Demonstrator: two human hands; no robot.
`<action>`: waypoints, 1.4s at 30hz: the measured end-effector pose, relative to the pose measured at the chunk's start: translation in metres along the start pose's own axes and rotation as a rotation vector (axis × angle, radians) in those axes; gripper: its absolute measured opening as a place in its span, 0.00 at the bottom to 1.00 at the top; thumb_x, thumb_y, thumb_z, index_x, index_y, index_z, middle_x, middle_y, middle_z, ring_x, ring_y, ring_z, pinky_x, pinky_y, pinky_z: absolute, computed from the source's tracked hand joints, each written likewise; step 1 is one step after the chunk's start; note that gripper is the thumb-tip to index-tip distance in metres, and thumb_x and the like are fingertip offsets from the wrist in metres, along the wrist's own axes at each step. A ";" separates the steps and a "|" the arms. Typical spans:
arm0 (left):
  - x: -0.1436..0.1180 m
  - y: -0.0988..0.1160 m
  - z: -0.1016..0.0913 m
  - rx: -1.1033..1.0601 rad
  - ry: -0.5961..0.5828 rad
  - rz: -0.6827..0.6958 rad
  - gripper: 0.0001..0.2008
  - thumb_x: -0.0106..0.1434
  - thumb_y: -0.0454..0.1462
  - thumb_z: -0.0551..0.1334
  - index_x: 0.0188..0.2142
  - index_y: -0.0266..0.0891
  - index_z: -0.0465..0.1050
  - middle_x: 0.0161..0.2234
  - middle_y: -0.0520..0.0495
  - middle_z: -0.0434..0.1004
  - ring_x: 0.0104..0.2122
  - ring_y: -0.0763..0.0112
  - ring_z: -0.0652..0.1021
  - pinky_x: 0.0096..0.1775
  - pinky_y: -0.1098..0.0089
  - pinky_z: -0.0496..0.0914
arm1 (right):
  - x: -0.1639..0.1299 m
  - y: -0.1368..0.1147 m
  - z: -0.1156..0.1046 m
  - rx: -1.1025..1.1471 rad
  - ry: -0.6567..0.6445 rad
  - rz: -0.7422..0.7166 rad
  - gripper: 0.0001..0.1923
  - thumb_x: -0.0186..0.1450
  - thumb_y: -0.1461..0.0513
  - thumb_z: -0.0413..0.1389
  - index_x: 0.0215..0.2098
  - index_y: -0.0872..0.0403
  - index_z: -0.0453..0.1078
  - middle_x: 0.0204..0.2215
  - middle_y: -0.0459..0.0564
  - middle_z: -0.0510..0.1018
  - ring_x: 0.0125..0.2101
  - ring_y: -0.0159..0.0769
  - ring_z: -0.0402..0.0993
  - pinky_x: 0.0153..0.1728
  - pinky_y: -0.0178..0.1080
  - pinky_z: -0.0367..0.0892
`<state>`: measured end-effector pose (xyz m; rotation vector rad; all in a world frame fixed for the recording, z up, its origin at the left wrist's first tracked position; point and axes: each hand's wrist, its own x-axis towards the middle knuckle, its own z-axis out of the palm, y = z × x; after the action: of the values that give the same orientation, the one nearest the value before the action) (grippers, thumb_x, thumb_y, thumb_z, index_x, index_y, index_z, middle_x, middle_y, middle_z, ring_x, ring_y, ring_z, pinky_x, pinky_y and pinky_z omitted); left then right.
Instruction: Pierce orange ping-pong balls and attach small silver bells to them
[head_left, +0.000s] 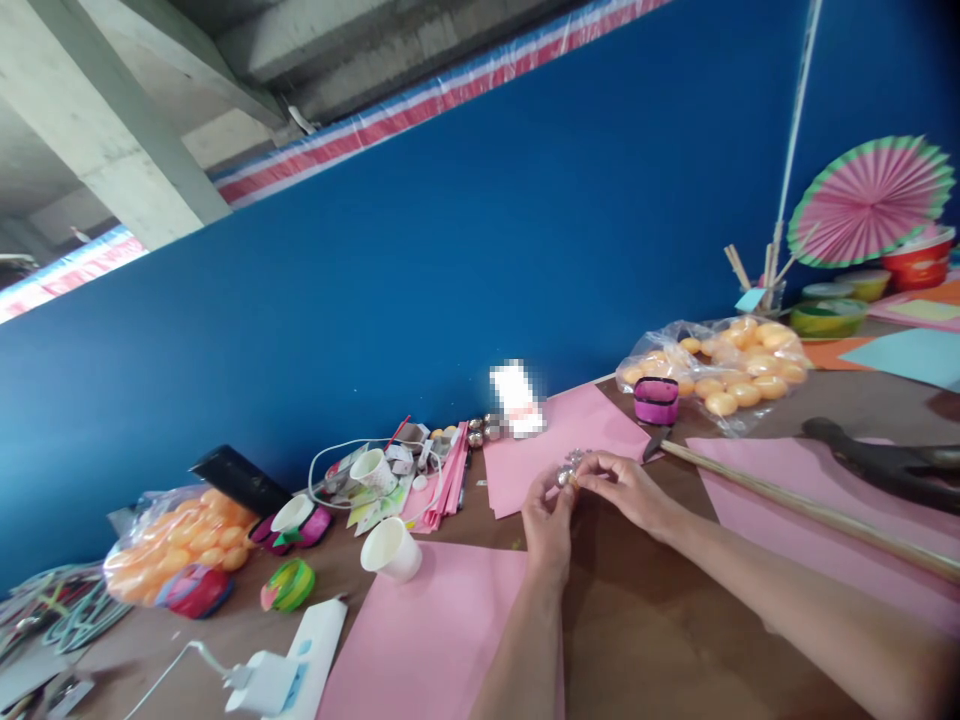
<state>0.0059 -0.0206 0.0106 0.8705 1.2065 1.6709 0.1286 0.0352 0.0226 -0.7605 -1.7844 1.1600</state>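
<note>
My left hand (549,525) is closed at the fingertips around a small shiny silver ball-like piece (565,474). From the right, my right hand (626,490) meets it, thumb and fingers pinched together at the same piece. What exactly sits between the right fingertips is too small to make out. Both hands are above the brown table, near the front edge of a pink paper sheet (592,425). Several similar silver balls (480,432) lie at the back, left of that sheet. A white paper cup (391,550) rests tipped on the table left of my hands.
Another pink sheet (442,625) lies front left, beside a power strip (315,650). A long wooden stick (795,500) and a dark curved tool (862,455) lie right. Bags of orange balls (720,365) stand at both sides. A blue partition (420,290) closes the back.
</note>
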 end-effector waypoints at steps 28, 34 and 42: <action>0.003 -0.006 -0.004 0.091 -0.027 0.060 0.21 0.51 0.39 0.62 0.46 0.38 0.66 0.42 0.41 0.72 0.40 0.65 0.73 0.41 0.65 0.67 | -0.001 0.003 0.000 -0.002 -0.045 0.018 0.10 0.59 0.56 0.51 0.28 0.54 0.67 0.27 0.46 0.72 0.30 0.34 0.67 0.34 0.35 0.62; 0.003 -0.007 -0.004 0.107 -0.029 0.069 0.20 0.52 0.38 0.61 0.46 0.38 0.66 0.42 0.42 0.72 0.40 0.66 0.74 0.41 0.66 0.67 | 0.000 0.003 0.000 -0.010 -0.058 0.027 0.11 0.59 0.56 0.50 0.28 0.55 0.67 0.26 0.46 0.72 0.30 0.34 0.67 0.33 0.35 0.62; 0.003 -0.008 -0.004 0.083 -0.009 0.061 0.21 0.50 0.39 0.63 0.45 0.38 0.66 0.43 0.41 0.72 0.40 0.65 0.74 0.42 0.66 0.67 | 0.000 0.002 -0.001 -0.006 -0.058 0.023 0.11 0.59 0.56 0.50 0.27 0.55 0.67 0.26 0.46 0.72 0.30 0.34 0.67 0.34 0.36 0.62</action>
<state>0.0033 -0.0179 0.0022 0.9728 1.2622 1.6733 0.1294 0.0362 0.0212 -0.7604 -1.8322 1.2034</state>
